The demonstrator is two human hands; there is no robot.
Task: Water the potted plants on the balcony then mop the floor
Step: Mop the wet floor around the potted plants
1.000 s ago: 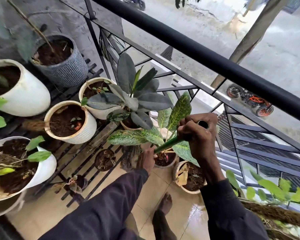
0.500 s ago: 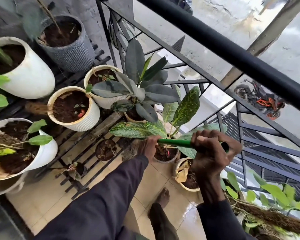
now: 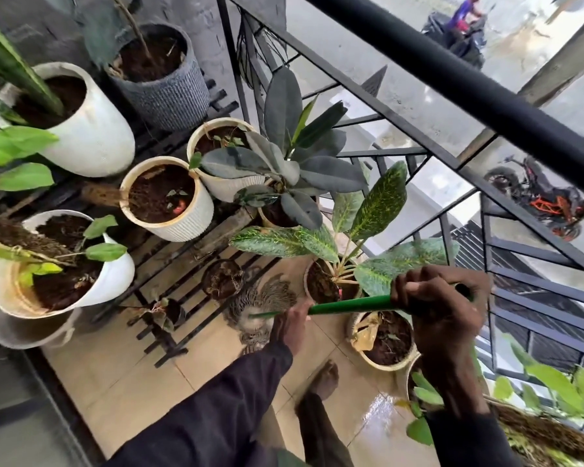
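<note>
Green mop handle (image 3: 351, 304) runs nearly level across the lower middle of the balcony, mop head (image 3: 260, 306) down on the tiled floor (image 3: 115, 382) right at the front edge of the black slatted rack (image 3: 169, 264). Right hand (image 3: 440, 308) is fisted tight around the handle's top end, left hand (image 3: 292, 323) is wrapped on the shaft lower down, just above the strands. Bare foot (image 3: 324, 382) on the tile w/ a wet shiny patch (image 3: 378, 412) beside it. Speckled-leaf plant (image 3: 351, 230) sits directly behind the handle, btwn the rack and the railing (image 3: 452, 85). Ribbed cream pot (image 3: 169, 200) is mid-rack, big white pot (image 3: 88, 136) and grey textured pot (image 3: 162, 75) at the rack's far left corner.
</note>
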